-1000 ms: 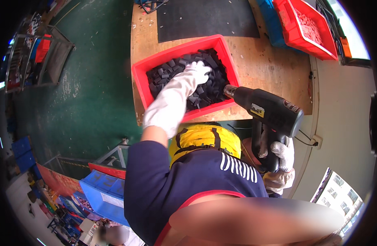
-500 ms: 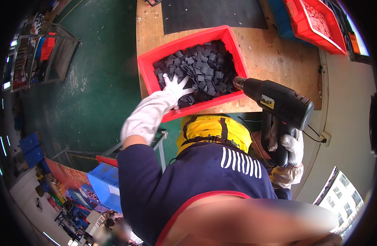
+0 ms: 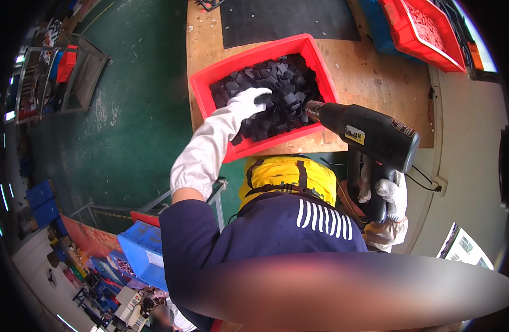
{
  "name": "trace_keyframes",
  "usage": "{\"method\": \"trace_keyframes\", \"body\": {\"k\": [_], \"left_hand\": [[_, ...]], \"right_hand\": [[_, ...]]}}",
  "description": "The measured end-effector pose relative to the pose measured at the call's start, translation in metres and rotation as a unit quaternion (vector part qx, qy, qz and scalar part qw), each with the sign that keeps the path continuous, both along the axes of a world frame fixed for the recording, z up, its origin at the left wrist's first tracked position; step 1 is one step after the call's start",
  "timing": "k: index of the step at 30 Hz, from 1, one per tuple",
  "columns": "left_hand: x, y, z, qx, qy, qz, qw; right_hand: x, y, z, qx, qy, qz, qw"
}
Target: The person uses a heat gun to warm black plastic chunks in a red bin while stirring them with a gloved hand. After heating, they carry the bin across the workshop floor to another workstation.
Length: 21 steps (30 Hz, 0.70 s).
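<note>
A red plastic bin on the wooden table holds a heap of small flat black pieces. My left hand, in a white glove, is down in the heap, its fingers and thumb curled round some of the pieces. How many it grips is hidden. My right hand, gloved as well, is closed round the handle of a black heat gun. The gun's metal nozzle reaches over the bin's right rim and points left at the pieces, close above them.
The wooden table carries a black mat beyond the bin. A red crate of pink pieces sits on a blue one at far right. A cord runs to a wall socket. Metal cart stands left; blue bin lower left.
My left hand has moved right and farther into the bin, its spread fingers now curled. The heat gun has shifted slightly left, its nozzle farther over the pieces. The heap has been stirred.
</note>
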<state>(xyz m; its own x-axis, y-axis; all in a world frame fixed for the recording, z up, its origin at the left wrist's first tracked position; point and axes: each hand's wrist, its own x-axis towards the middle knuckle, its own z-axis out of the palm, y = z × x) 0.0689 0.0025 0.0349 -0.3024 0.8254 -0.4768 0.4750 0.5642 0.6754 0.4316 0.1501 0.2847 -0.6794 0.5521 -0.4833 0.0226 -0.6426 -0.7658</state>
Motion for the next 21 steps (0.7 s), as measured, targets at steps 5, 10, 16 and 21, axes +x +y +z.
{"method": "trace_keyframes", "body": {"k": [5,10,16,21], "left_hand": [[-0.013,0.004,0.021,0.069,-0.344,0.096,0.932],[-0.036,-0.001,0.046,0.005,-0.281,0.172,0.944],[-0.066,-0.012,0.040,-0.087,-0.113,0.194,0.970],[-0.035,0.023,-0.033,-0.205,0.045,0.283,0.936]], "right_hand": [[0.000,0.003,0.003,-0.004,0.010,0.020,1.000],[-0.004,-0.002,0.005,0.039,-0.010,0.035,0.999],[-0.003,-0.001,0.002,0.038,-0.017,0.021,0.999],[-0.003,-0.003,0.001,0.042,-0.028,0.018,0.999]]}}
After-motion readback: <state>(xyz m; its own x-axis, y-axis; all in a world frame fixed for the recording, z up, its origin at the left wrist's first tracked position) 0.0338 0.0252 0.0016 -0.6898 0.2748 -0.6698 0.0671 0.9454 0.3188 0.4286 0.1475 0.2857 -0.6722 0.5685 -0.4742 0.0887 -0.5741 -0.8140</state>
